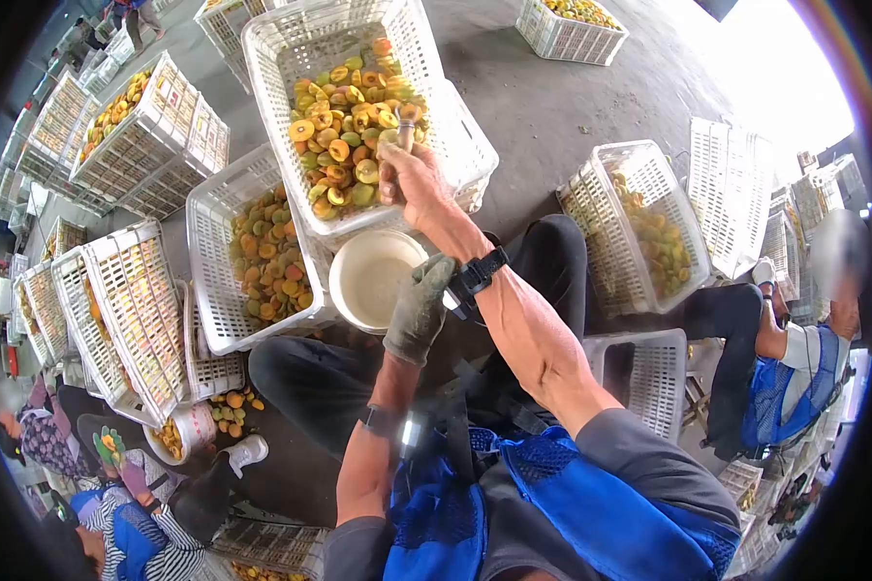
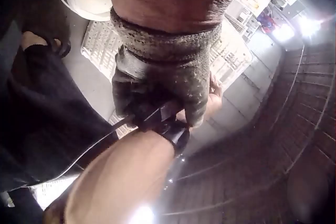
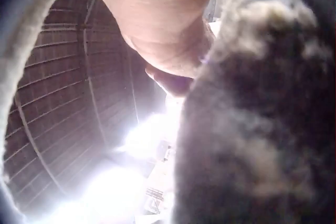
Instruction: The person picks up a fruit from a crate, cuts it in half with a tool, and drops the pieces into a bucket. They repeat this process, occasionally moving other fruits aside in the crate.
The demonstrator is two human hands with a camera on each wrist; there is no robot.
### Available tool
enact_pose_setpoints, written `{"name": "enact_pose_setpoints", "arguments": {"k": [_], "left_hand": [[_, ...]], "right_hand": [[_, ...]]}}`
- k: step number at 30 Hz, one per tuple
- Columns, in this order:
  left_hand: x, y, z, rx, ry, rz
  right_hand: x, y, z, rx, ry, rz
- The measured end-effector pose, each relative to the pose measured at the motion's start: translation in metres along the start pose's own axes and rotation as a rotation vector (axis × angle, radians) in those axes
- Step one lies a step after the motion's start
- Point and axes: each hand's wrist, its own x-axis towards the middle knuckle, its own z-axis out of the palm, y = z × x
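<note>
Two hands crossed beside the white bowl (image 1: 370,276): the bare right hand (image 1: 412,184) gripped a small tool (image 1: 405,126) over the crate (image 1: 291,58) of halved fruit (image 1: 344,126), the gloved left hand (image 1: 419,308) clasped the right wrist strap (image 1: 477,276). Bowl empty, plenty of fruit left.

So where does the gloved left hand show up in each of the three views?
Head: gloved left hand at centre, touching the right wrist's strap.
Left wrist: upper centre, fingers on the same strap.
Right wrist: blurred grey glove fills the right side.
Shared landmark: the bare right forearm.
</note>
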Motion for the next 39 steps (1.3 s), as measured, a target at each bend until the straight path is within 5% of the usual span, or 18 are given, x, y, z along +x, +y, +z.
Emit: {"name": "enact_pose_setpoints", "arguments": {"k": [2, 5, 8, 11, 14, 18, 22, 24, 27, 31, 35, 39], "left_hand": [[-0.002, -0.004, 0.001, 0.229, -0.039, 0.092], [-0.009, -0.012, 0.001, -0.084, -0.084, -0.072], [-0.018, -0.03, 0.01, -0.436, -0.073, -0.106], [-0.028, -0.033, 0.011, -0.313, -0.073, -0.084], [-0.037, -0.022, 0.03, -0.732, 0.079, -0.355], [-0.042, -0.012, 0.036, -0.706, 0.001, -0.421], [-0.044, -0.003, 0.035, -0.61, -0.094, -0.707], [-0.041, -0.006, 0.033, -0.355, -0.129, -0.612], [-0.037, -0.002, 0.022, 0.119, -0.14, -0.395], [-0.025, 0.017, 0.011, 0.573, 0.075, 0.11], [0.005, 0.046, 0.012, 0.794, 0.09, 0.344], [0.003, 0.025, 0.029, 0.748, -0.09, 0.308]], "right_hand": [[0.007, 0.009, -0.007, -0.395, 0.023, -0.173], [0.006, 0.03, -0.022, -1.077, 0.062, -0.677], [-0.001, 0.047, -0.032, -1.321, -0.072, -0.734], [-0.007, 0.058, -0.043, -1.556, -0.235, -0.663], [-0.013, 0.07, -0.053, -1.745, -0.319, -0.658], [-0.021, 0.086, -0.074, -1.914, -0.484, -0.68], [-0.03, 0.1, -0.102, -1.971, -0.473, -0.776], [-0.031, 0.11, -0.116, -1.949, -0.407, -0.952], [-0.032, 0.121, -0.129, -1.863, -0.381, -0.926], [-0.032, 0.122, -0.126, -1.974, -0.553, -0.371], [-0.035, 0.14, -0.123, -1.917, -0.471, -0.297], [-0.032, 0.151, -0.114, -1.857, -0.365, -0.293]]}}
